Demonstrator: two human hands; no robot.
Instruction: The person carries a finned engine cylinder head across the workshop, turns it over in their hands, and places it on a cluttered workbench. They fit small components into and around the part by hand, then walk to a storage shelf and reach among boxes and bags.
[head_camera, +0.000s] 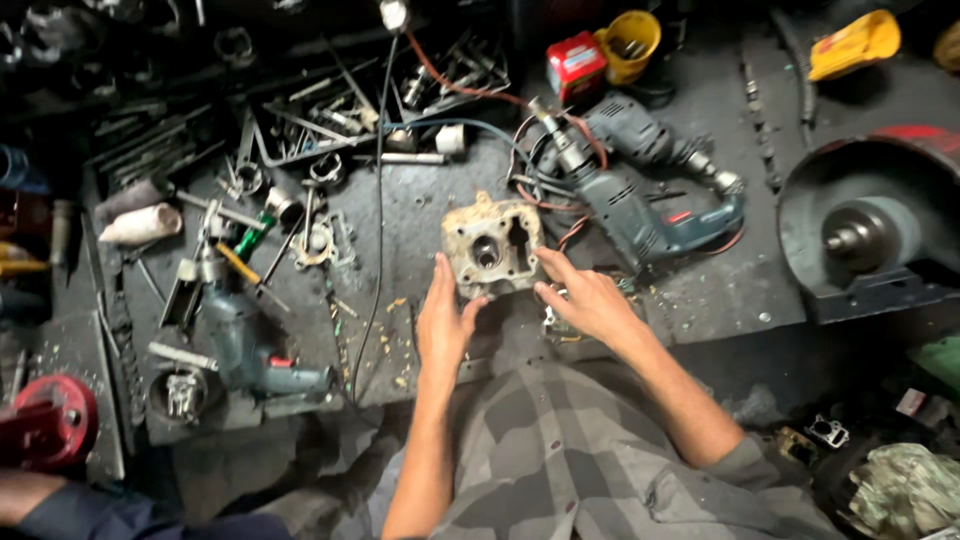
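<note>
housing: rusty cast gearbox housing (491, 247) stands on edge on the grimy metal work plate (420, 200), open bore side up toward the camera — propped for a look inside
left hand (443, 318): fingers spread, steadying its lower left edge
right hand (585, 297): fingers loosely open, tips at its right edge
nearby: blue electric drill (640, 195) just right — cable trailing
</note>
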